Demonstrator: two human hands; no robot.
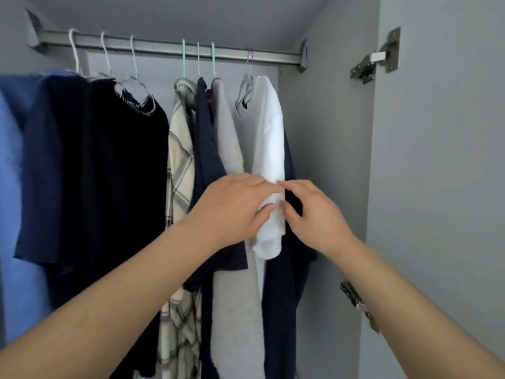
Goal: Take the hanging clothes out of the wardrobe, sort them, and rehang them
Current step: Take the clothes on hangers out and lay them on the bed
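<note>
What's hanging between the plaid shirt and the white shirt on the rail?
In the head view, a navy garment and a grey top hang between the plaid shirt and white shirt.

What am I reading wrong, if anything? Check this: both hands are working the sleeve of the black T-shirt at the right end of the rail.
The colour is wrong. In the head view the left hand and right hand are on the sleeve of the white T-shirt, which does hang near the right end of the rail.
</note>
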